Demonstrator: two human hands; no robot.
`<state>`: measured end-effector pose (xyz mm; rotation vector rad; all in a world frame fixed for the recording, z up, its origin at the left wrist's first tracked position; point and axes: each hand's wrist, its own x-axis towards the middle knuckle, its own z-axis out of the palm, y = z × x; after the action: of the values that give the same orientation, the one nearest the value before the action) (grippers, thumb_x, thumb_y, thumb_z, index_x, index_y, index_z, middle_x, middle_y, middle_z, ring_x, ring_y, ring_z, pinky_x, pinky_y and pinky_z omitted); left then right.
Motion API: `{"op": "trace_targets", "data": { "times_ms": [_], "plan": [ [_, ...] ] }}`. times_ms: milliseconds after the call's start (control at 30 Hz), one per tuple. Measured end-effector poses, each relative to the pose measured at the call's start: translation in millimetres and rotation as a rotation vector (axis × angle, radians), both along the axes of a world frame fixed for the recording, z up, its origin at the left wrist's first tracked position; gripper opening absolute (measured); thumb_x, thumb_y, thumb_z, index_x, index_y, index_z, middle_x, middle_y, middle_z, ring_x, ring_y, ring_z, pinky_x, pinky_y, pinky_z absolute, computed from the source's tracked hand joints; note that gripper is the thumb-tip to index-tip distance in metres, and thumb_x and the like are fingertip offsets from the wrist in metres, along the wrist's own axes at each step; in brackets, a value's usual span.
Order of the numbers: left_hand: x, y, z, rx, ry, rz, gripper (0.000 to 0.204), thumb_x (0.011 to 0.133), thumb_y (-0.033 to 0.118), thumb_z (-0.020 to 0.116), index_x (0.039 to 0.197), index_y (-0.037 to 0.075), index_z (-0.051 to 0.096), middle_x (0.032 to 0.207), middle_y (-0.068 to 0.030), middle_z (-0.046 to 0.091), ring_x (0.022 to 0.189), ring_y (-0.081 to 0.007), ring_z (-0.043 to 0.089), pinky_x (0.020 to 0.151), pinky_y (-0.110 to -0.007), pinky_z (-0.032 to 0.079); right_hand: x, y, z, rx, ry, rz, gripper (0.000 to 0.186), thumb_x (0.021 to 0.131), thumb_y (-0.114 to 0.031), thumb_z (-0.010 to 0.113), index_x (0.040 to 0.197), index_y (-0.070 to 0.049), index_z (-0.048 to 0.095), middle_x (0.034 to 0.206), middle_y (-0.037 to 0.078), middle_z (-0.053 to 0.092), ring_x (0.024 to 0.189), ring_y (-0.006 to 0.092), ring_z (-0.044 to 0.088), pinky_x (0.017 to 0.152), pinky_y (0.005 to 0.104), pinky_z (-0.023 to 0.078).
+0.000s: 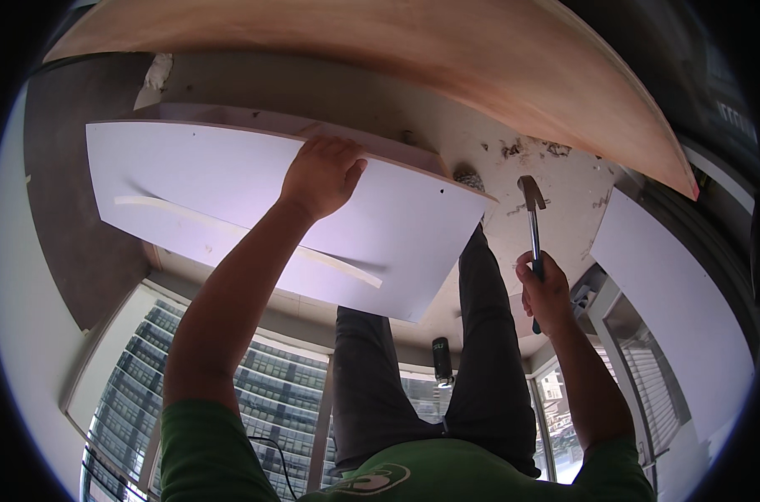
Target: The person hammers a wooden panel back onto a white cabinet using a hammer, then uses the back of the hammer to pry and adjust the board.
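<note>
My left hand (323, 174) is closed over the upper edge of a white board (422, 251), its fingers curled across the rim and the thumb on the near face. The board stands tilted in front of my legs, with small dark holes near its upper edge. Across its face runs a pale narrow strip (344, 268), partly behind my left forearm. Off the board's right end, my right hand (547, 291) grips a claw hammer (534, 230) by its dark handle. The hammer's metal head points up and away from me, apart from the board.
A large wooden panel (413, 38) arches across the far side. Dark debris (514, 151) is scattered on the floor. A dark brown panel (79, 209) stands left, another white panel (672, 293) right. Between my legs is a black cylindrical object (442, 358); windows (292, 385) lie behind.
</note>
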<state>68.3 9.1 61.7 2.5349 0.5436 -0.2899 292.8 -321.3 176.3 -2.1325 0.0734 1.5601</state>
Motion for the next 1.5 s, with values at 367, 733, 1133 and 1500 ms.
{"op": "trace_targets", "data": {
  "times_ms": [367,733,1133,1500],
  "plan": [
    [-126,93,-32,0.55,0.043,0.16,0.051,0.104,0.045,0.041,0.149,0.02,0.045,0.161,-0.0068,0.035,0.15,-0.0275,0.03,0.125,-0.05,0.017,6,95,-11,0.084,0.003,0.257,0.024,0.102,-0.029,0.06,0.098,-0.005,0.056,0.066,0.002,0.054,0.049,0.0088,0.049,0.046,0.0271,0.041],
    [-132,87,-41,0.478,-0.093,0.325,0.053,0.101,0.046,0.051,0.149,0.024,0.047,0.161,-0.0044,0.037,0.151,-0.0234,0.03,0.124,-0.05,0.019,14,155,7,-0.132,0.054,0.492,0.026,0.106,-0.03,0.049,0.094,-0.008,0.054,0.06,0.0,0.048,0.045,0.0089,0.045,0.042,0.0266,0.039],
    [-129,86,-43,0.462,-0.126,0.378,0.05,0.099,0.052,0.055,0.143,0.03,0.053,0.156,0.0003,0.044,0.148,-0.018,0.034,0.124,-0.049,0.021,15,164,6,-0.254,0.048,0.639,0.026,0.106,-0.03,0.048,0.092,-0.009,0.053,0.059,0.0,0.047,0.043,0.0098,0.044,0.041,0.0289,0.039],
    [-128,86,-41,0.485,-0.076,0.371,0.05,0.099,0.053,0.054,0.143,0.032,0.052,0.155,0.0028,0.044,0.149,-0.0161,0.033,0.125,-0.048,0.022,21,159,17,-0.35,0.008,0.662,0.025,0.106,-0.03,0.047,0.095,-0.009,0.055,0.059,0.001,0.047,0.044,0.0109,0.046,0.042,0.0292,0.041]
  ]
}}
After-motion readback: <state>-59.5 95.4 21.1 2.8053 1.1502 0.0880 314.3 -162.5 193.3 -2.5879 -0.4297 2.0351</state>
